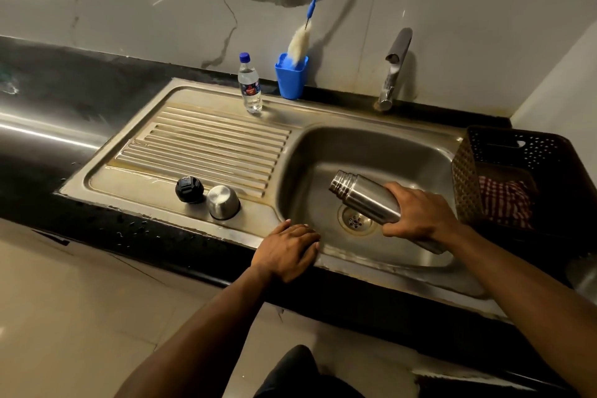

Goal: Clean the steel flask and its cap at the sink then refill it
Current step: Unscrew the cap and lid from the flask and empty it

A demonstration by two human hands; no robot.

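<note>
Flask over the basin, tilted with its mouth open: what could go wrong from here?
The right hand alone grips the steel flask near its base; a wet slip could drop it into the sink. The black stopper and steel cap sit near the drainboard's front edge, easily knocked off.

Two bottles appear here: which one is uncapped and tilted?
The steel flask, gripped by the right hand over the sink basin, mouth bare. The clear plastic water bottle stands upright, blue cap on, behind the drainboard.

Steel drainboard [206,142] carries water bottle [249,83], black stopper [189,190], upturned steel cap [223,202]; blue holder [291,76] seemingly behind.
</note>
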